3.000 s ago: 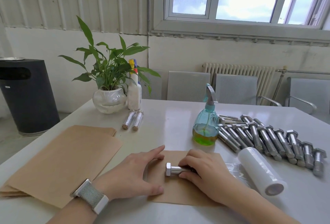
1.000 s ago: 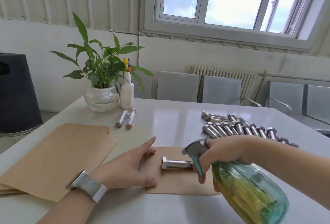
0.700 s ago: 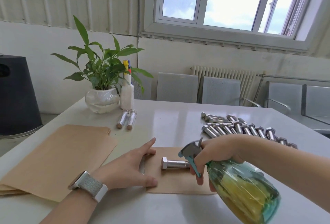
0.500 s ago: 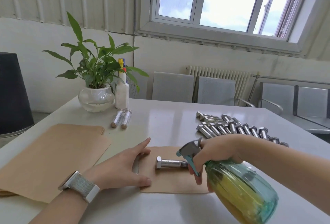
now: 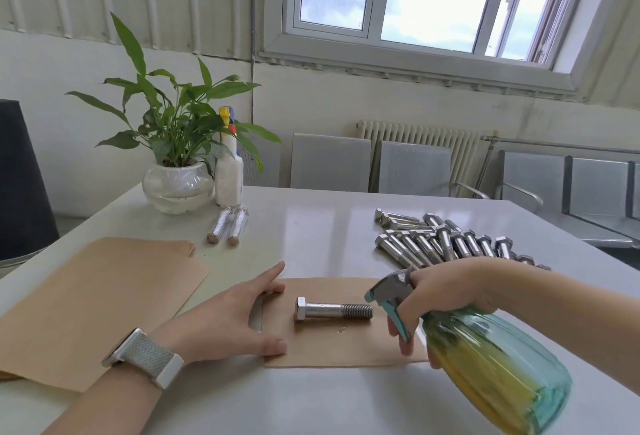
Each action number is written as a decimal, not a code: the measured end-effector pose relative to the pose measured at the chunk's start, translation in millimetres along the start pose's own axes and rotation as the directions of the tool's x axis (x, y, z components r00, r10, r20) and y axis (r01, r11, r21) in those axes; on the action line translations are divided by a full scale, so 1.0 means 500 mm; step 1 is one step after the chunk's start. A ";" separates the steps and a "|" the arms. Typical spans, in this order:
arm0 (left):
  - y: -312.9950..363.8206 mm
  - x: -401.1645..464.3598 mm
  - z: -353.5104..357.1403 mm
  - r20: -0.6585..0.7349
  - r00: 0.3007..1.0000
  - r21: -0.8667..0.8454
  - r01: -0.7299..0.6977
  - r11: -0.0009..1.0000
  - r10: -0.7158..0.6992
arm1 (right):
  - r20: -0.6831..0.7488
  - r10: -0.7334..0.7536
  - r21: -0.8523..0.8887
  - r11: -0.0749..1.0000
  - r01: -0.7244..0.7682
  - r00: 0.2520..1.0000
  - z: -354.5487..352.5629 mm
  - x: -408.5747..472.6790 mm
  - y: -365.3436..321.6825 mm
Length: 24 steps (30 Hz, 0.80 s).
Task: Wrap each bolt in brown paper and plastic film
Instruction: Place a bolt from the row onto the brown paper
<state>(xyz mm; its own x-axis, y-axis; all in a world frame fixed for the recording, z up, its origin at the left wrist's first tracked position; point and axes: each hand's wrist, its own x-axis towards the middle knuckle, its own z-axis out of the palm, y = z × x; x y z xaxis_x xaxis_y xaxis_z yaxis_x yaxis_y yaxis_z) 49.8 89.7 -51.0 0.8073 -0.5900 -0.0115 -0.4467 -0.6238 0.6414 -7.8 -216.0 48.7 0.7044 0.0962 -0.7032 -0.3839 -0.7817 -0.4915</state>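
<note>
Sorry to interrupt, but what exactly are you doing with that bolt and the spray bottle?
A person is preparing one bolt for wrapping. It lies bare on a brown paper sheet, which the left hand presses flat at its edge. The right hand holds a spray bottle aimed at the bolt. More bolts wait beyond it, and two wrapped bolts lie near the plant.

One bolt [image 5: 333, 310], two wrapped bolts [image 5: 227, 230], two spray bottles [image 5: 485, 365].
</note>
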 end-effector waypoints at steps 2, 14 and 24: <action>0.000 0.000 0.001 0.000 1.000 -0.001 -0.001 1.000 0.001 | -0.017 -0.041 -0.005 0.999 0.040 0.999 -0.012 -0.003 -0.004; 0.002 0.002 0.002 -0.008 1.000 -0.020 -0.013 1.000 0.013 | -0.719 -0.454 0.114 0.669 0.735 0.526 -0.164 0.073 -0.137; -0.010 0.003 0.000 -0.030 0.999 0.007 -0.037 0.999 0.037 | -0.832 -0.303 0.154 0.679 0.718 0.465 -0.141 0.239 -0.122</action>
<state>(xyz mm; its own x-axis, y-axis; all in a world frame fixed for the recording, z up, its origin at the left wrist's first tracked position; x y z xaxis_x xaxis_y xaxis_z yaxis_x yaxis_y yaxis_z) 53.3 92.1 -54.4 0.8015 -0.5970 0.0359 -0.4793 -0.6052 0.6356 141.8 -200.4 31.1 0.9403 -0.2312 0.2497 0.1534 -0.3668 -0.9176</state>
